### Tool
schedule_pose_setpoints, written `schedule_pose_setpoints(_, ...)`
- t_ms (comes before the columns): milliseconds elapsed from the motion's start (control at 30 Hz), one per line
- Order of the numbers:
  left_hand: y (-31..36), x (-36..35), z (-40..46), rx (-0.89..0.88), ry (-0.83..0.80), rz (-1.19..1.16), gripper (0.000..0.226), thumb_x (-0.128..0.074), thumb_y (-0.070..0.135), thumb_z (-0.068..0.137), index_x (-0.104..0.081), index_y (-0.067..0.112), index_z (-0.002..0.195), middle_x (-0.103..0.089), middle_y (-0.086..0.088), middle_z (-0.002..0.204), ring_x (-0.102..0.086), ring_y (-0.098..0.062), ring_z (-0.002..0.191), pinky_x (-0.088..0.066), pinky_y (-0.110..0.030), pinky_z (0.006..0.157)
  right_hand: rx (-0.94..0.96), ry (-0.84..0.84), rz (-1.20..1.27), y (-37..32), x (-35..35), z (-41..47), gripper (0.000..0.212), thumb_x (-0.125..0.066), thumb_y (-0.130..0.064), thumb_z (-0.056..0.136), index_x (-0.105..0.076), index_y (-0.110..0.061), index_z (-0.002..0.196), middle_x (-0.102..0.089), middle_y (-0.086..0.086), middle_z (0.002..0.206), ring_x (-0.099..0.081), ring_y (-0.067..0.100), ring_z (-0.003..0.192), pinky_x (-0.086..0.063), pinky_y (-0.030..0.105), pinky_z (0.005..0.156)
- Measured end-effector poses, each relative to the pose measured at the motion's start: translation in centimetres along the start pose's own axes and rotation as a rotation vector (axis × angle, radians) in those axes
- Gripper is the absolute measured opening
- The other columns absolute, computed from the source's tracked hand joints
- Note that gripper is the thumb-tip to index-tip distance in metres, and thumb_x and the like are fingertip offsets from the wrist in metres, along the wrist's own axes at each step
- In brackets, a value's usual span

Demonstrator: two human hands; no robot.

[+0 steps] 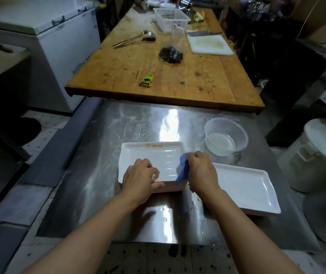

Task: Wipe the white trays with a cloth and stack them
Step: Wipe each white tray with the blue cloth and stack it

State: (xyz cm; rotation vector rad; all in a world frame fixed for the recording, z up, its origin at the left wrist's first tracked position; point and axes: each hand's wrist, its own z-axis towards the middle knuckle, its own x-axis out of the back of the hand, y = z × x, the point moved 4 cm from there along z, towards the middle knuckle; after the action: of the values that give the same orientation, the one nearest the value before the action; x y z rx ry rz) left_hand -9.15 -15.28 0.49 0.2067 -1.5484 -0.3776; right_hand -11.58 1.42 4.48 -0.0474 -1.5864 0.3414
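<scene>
Steel worktop (pixel 103 155), wet in spots. Stack of white trays (pixel 150 155) sitting centre; top tray bearing an orange logo at far rim. L hand (pixel 140 176) gripping the stack's near edge, fingers curled over the rim, thumb under. R hand (pixel 201 169) clutching a blue cloth (pixel 184 169), fingers clenched round it, cloth touching top tray's right side. Second tray pile (pixel 245 186) lying just right of R wrist, tilted askew. Clear plastic bowl (pixel 226 136) w/ water sitting beyond it. Wooden worktop (pixel 178 76) behind, carrying green peeler (pixel 146 81), ladle (pixel 136 38), white cutting board (pixel 209 44).
</scene>
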Motion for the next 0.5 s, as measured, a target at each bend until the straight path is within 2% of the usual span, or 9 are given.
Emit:
schedule_pose_setpoints(67, 0.5, -0.3, -0.1, -0.036, 0.017, 0.041, 0.016, -0.063, 0.034, 0.086, -0.067, 0.026, 0.099, -0.055, 0.008, 0.103, -0.048, -0.014, 0.103, -0.027, -0.024, 0.069, -0.075, 0.127, 0.130, 1.3, 0.8, -0.2, 0.023, -0.050, 0.002, 0.084, -0.055, -0.004, 0.105, -0.052, 0.016, 0.108, -0.050, 0.033, 0.102, -0.041, 0.032, 0.078)
schedule_pose_setpoints(133, 1.1, -0.2, -0.4, -0.067, 0.077, 0.064, 0.012, -0.060, 0.020, 0.088, -0.070, 0.022, 0.092, -0.060, 0.005, 0.095, -0.053, -0.017, 0.096, -0.025, -0.025, 0.060, -0.161, 0.129, 0.335, 2.5, 1.1, -0.3, 0.023, -0.051, 0.007, 0.076, -0.055, -0.003, 0.097, -0.057, 0.018, 0.101, -0.057, 0.035, 0.092, -0.050, 0.038, 0.078)
schedule_pose_setpoints(167, 1.2, -0.1, -0.5, -0.074, 0.094, 0.063, 0.012, -0.059, 0.017, 0.088, -0.071, 0.020, 0.090, -0.061, 0.004, 0.091, -0.054, -0.018, 0.093, -0.023, -0.025, 0.058, -0.211, 0.126, 0.476, 2.9, 1.3, -0.6, 0.022, -0.049, 0.009, 0.073, -0.054, -0.004, 0.091, -0.059, 0.018, 0.093, -0.062, 0.036, 0.079, -0.055, 0.044, 0.069)
schedule_pose_setpoints(200, 1.2, 0.1, -0.6, -0.077, 0.099, 0.058, 0.012, -0.059, 0.017, 0.089, -0.071, 0.019, 0.089, -0.061, 0.004, 0.090, -0.055, -0.017, 0.091, -0.023, -0.025, 0.057, -0.260, 0.140, 0.600, 3.3, 1.6, -0.9, 0.020, -0.044, 0.009, 0.073, -0.053, -0.005, 0.084, -0.061, 0.015, 0.083, -0.065, 0.036, 0.063, -0.055, 0.048, 0.052)
schedule_pose_setpoints(233, 1.2, 0.2, -0.7, -0.078, 0.101, 0.053, 0.012, -0.059, 0.019, 0.089, -0.071, 0.019, 0.088, -0.061, 0.005, 0.089, -0.054, -0.016, 0.090, -0.023, -0.024, 0.057, -0.304, 0.170, 0.692, 3.6, 1.7, -1.2, 0.018, -0.040, 0.008, 0.075, -0.051, -0.006, 0.080, -0.062, 0.010, 0.071, -0.064, 0.032, 0.049, -0.051, 0.047, 0.038)
schedule_pose_setpoints(300, 1.4, 0.7, -0.7, -0.094, 0.103, 0.047, 0.010, -0.061, 0.023, 0.089, -0.070, 0.019, 0.088, -0.060, 0.007, 0.090, -0.054, -0.014, 0.090, -0.026, -0.024, 0.058, -0.332, 0.223, 0.784, 3.8, 2.0, -1.7, 0.021, -0.037, 0.008, 0.078, -0.049, -0.009, 0.073, -0.063, -0.003, 0.054, -0.057, 0.019, 0.033, -0.045, 0.032, 0.027)
schedule_pose_setpoints(367, 1.9, 1.7, -0.6, -0.119, 0.120, 0.036, 0.006, -0.064, 0.021, 0.086, -0.067, 0.016, 0.086, -0.060, 0.005, 0.088, -0.054, -0.016, 0.088, -0.028, -0.025, 0.058, -0.337, 0.271, 0.796, 3.7, 2.5, -2.0, 0.028, -0.037, 0.011, 0.078, -0.046, -0.013, 0.068, -0.062, -0.015, 0.051, -0.053, 0.008, 0.030, -0.036, 0.017, 0.026)
schedule_pose_setpoints(433, 2.5, 2.9, -0.4, -0.147, 0.179, 0.012, 0.006, -0.067, 0.015, 0.082, -0.062, 0.013, 0.081, -0.058, 0.000, 0.084, -0.055, -0.022, 0.081, -0.029, -0.027, 0.056, -0.362, 0.315, 0.779, 3.8, 3.0, -2.0, 0.027, -0.038, 0.011, 0.080, -0.050, -0.012, 0.072, -0.061, -0.004, 0.059, -0.055, 0.006, 0.034, -0.033, 0.011, 0.029)
schedule_pose_setpoints(500, 2.9, 4.0, 0.1, -0.154, 0.249, 0.014, 0.006, -0.063, 0.015, 0.084, -0.057, 0.013, 0.085, -0.059, -0.002, 0.083, -0.056, -0.026, 0.078, -0.029, -0.029, 0.056, -0.378, 0.330, 0.740, 3.8, 3.4, -1.8, 0.021, -0.042, 0.008, 0.083, -0.055, -0.008, 0.080, -0.061, 0.009, 0.079, -0.058, 0.010, 0.049, -0.036, 0.007, 0.038)
